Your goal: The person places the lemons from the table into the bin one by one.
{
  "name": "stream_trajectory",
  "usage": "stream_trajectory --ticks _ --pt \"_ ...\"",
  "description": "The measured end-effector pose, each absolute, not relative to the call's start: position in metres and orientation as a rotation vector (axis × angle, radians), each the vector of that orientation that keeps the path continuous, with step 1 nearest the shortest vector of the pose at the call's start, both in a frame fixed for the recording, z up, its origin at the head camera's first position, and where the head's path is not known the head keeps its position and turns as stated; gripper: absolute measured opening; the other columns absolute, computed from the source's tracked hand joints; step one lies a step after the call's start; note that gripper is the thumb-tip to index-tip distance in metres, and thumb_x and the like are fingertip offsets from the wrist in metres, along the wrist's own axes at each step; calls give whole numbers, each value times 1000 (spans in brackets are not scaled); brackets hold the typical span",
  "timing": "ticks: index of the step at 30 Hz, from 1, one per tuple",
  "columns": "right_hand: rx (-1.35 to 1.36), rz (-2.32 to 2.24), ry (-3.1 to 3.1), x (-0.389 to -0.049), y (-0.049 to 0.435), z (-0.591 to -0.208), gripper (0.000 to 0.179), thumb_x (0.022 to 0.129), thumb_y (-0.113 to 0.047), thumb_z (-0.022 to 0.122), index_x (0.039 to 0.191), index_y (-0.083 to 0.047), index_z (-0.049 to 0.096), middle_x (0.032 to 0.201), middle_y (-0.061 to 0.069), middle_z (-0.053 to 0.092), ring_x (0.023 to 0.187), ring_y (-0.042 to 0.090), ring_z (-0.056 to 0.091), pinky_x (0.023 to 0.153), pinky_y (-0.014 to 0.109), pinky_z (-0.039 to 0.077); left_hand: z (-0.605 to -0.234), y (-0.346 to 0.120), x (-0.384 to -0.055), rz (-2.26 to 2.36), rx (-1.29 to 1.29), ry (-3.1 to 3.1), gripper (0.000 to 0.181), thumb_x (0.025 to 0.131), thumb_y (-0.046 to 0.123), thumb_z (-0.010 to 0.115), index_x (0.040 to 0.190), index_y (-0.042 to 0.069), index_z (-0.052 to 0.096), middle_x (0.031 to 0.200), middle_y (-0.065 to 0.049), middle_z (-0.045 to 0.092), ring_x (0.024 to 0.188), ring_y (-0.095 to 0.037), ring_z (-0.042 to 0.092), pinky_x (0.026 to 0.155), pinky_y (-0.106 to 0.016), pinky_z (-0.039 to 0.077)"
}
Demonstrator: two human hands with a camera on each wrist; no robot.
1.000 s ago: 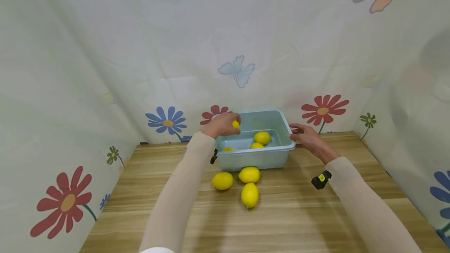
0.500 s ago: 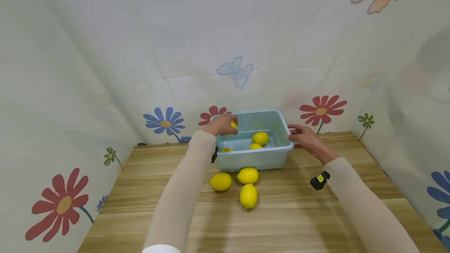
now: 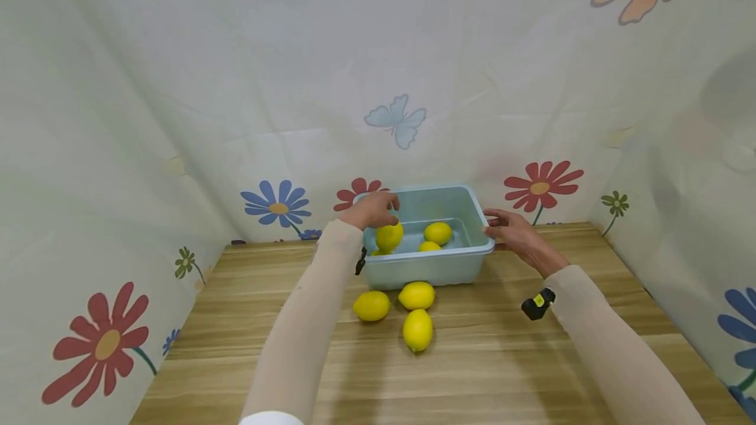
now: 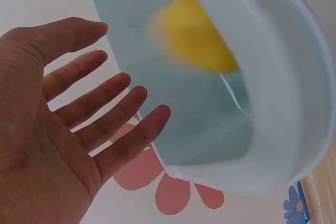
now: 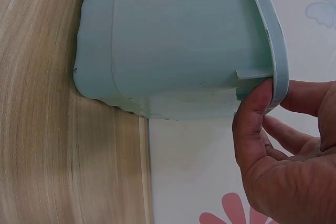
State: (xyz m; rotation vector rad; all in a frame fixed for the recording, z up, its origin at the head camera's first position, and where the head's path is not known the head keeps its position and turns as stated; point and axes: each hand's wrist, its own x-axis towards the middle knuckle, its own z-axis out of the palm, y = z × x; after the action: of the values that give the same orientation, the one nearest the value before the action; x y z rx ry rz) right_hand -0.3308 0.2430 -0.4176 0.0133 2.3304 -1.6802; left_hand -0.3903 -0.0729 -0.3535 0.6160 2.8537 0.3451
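Note:
A light blue plastic basin point(image 3: 422, 271) stands on the table against the back wall. Over its left end is my left hand point(image 3: 375, 210), fingers spread apart with nothing in them in the left wrist view. Just below those fingers a lemon point(image 3: 390, 239) is in the basin's left part, blurred in the left wrist view. More lemons point(image 3: 438, 233) lie on the basin's floor, one mostly hidden behind the near wall. My right hand point(image 3: 516, 235) pinches the basin's right rim point(image 5: 278, 51), thumb below the lip and forefinger over it.
Three lemons point(image 3: 418, 330) lie on the wooden table point(image 3: 490, 372) in front of the basin. A flower-printed cloth wall point(image 3: 283, 84) rises behind and along both sides. Small black cameras point(image 3: 537, 305) sit on both wrists.
My left hand held a lemon above the basin in both earlier frames; its fingers have let go and the lemon has dropped below them. The right hand keeps its place on the rim.

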Motion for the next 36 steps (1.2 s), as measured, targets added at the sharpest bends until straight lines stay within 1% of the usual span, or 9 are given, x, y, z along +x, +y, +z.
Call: stream_trajectory --ticks 3,9,13,16,22,26,30,33,36 --pt "14 -1682 2324 -330 243 -417 63 100 -14 53 156 -11 25 147 25 39 127 41 49 103 51 48 -354 -74 -389 354 621 2858 37 92 26 65 127 14 59 133 -9 60 113 -25 58 99 -39 52" --pt "20 -1690 2315 -329 243 -416 64 100 -12 52 156 -12 24 148 24 37 131 44 46 105 52 47 -353 -77 -387 340 641 2866 38 92 27 65 127 15 58 136 -9 59 113 -24 57 101 -40 51" --pt "29 -1686 2313 -329 243 -415 63 100 -11 51 156 -13 24 148 24 38 130 43 47 105 52 47 -352 -80 -382 340 682 2893 37 92 28 65 126 16 59 132 -6 61 108 -22 58 101 -39 51" --pt "16 -1668 2326 -330 243 -416 64 100 -12 52 157 -12 23 149 24 37 129 42 47 103 49 49 -354 -82 -376 336 724 2919 35 91 28 65 124 16 60 128 -1 63 107 -20 57 101 -38 50" --pt "16 -1665 2330 -329 243 -417 64 100 -13 52 157 -13 23 150 24 37 130 42 47 99 44 52 -357 -86 -363 351 780 2956 34 92 29 65 124 17 60 129 -1 61 113 -20 56 105 -39 48" --pt "12 -1669 2334 -329 243 -418 63 100 -13 52 156 -12 24 150 24 37 131 44 45 98 43 53 -356 -89 -353 343 761 2984 37 92 34 64 126 20 59 133 -1 58 115 -19 55 103 -40 50" --pt "21 -1673 2331 -329 242 -418 63 100 -12 52 156 -12 24 151 24 36 131 44 45 100 44 52 -355 -91 -342 336 762 3016 39 92 37 63 128 23 57 139 -1 54 117 -20 54 100 -40 52" --pt "24 -1670 2330 -329 241 -418 64 100 -12 52 157 -12 23 151 24 35 131 44 45 101 45 51 -354 -93 -333 356 792 3035 40 93 36 63 130 23 56 141 -2 52 120 -21 53 97 -41 53" --pt "19 -1670 2331 -329 241 -418 64 100 -12 52 157 -12 23 151 24 35 131 43 44 100 44 52 -354 -96 -324 375 835 3047 41 93 35 63 131 22 56 142 -2 51 121 -22 52 97 -41 53"
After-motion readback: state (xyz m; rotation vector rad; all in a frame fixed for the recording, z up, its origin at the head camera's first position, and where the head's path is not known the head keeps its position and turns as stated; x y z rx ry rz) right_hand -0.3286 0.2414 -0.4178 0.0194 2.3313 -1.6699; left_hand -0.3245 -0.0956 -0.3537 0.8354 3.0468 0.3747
